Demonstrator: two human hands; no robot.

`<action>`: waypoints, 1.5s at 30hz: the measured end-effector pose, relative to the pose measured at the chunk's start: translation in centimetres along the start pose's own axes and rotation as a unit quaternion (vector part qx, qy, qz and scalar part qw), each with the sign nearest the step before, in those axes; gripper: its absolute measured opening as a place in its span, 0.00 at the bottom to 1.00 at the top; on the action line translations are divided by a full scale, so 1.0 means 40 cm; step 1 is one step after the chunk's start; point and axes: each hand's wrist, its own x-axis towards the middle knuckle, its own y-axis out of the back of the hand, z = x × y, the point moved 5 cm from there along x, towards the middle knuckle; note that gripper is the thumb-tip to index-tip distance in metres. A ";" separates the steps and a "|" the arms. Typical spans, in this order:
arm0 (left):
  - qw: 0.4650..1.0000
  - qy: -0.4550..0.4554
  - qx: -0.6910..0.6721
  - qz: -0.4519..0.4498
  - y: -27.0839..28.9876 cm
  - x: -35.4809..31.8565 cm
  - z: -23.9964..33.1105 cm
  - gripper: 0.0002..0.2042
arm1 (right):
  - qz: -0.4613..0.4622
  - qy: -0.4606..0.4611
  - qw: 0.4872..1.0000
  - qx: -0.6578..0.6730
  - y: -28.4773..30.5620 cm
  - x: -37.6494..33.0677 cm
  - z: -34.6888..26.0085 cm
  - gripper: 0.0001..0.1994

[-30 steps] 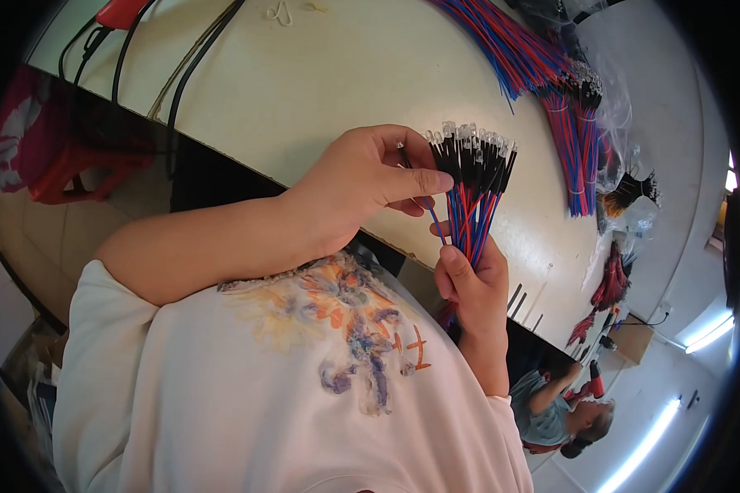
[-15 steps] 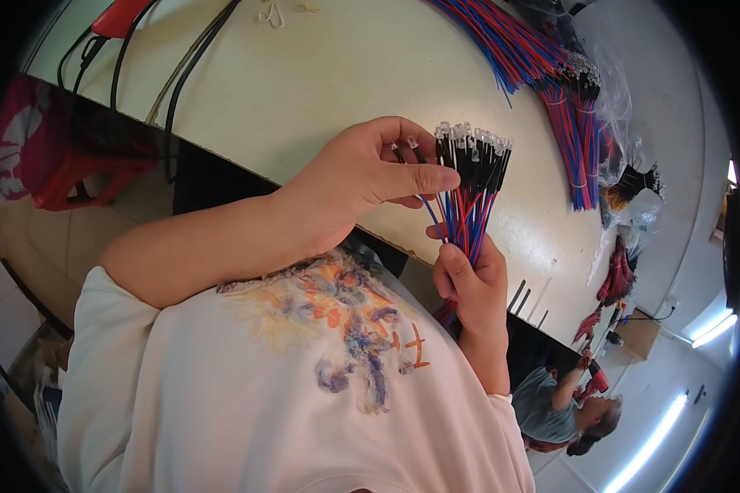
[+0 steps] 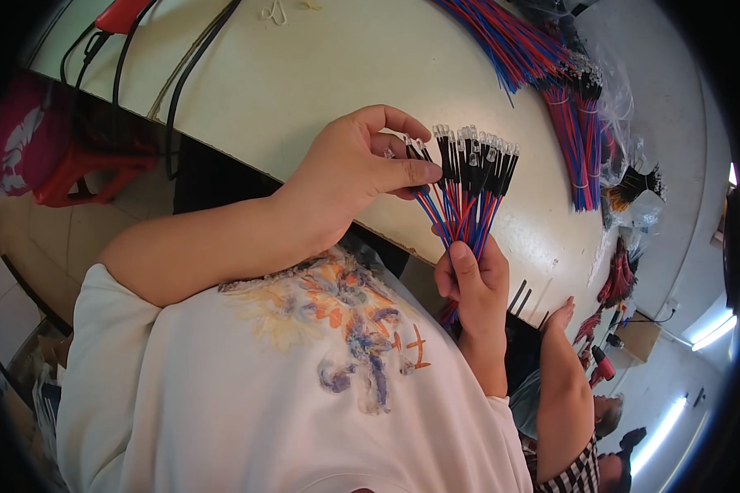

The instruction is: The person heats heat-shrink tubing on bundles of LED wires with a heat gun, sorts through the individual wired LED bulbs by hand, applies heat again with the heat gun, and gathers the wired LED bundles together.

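A bundle of wired LEDs (image 3: 473, 177) stands upright over the table's near edge, clear bulbs up, with black sleeves and red and blue wires below. My right hand (image 3: 478, 279) is closed round its wires, thumb in front. At the bundle's left side, my left hand (image 3: 353, 160) pinches several of the LEDs between thumb and fingers, by their black sleeves. These LEDs lean left, apart from the rest, and their wires run down into my right hand. The wires' lower ends are mostly hidden.
Tied LED bundles (image 3: 575, 152) and loose red and blue wires (image 3: 501, 41) lie on the table's far right, near a yellow-wired bundle (image 3: 633, 189). Black cables (image 3: 177, 107) cross the left. A red stool (image 3: 94, 174) stands below. Another person's arm (image 3: 563, 378) reaches in at right.
More LEDs now lean left in my left hand, with a gap between them and the bundle. The bundle has fanned out wider. Another person's arm has appeared at the lower right.
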 end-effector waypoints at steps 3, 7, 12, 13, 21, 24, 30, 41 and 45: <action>1.000 -0.001 0.015 -0.007 -0.010 0.005 0.005 0.15 | 0.008 0.010 1.000 -0.008 -0.004 -0.001 -0.008 0.13; 0.992 0.035 0.091 -0.080 -0.005 0.020 -0.002 0.09 | 0.010 0.001 1.000 -0.001 -0.004 -0.009 -0.005 0.12; 0.993 0.039 0.098 -0.050 -0.001 0.015 0.005 0.07 | 0.018 0.017 1.000 -0.016 -0.006 -0.007 -0.006 0.11; 0.995 0.033 0.085 -0.040 0.002 0.014 0.006 0.07 | 0.022 0.022 0.999 -0.026 -0.006 -0.006 -0.005 0.11; 0.997 -0.012 0.058 -0.039 0.005 0.016 0.009 0.06 | 0.034 0.033 0.998 -0.044 -0.030 -0.001 -0.013 0.14; 0.997 -0.020 0.055 -0.043 0.006 0.012 0.018 0.06 | 0.032 0.021 0.998 -0.039 -0.037 -0.001 -0.019 0.15; 0.999 0.009 0.005 -0.040 0.007 0.006 0.035 0.07 | 0.022 0.007 1.000 -0.011 -0.035 -0.003 -0.023 0.16; 0.993 -0.006 0.105 -0.058 0.021 0.020 0.029 0.05 | 0.043 0.045 0.995 -0.075 -0.039 0.000 -0.019 0.14; 0.995 -0.005 0.081 -0.050 0.022 0.019 0.021 0.05 | 0.036 0.031 0.997 -0.065 -0.035 0.000 -0.014 0.14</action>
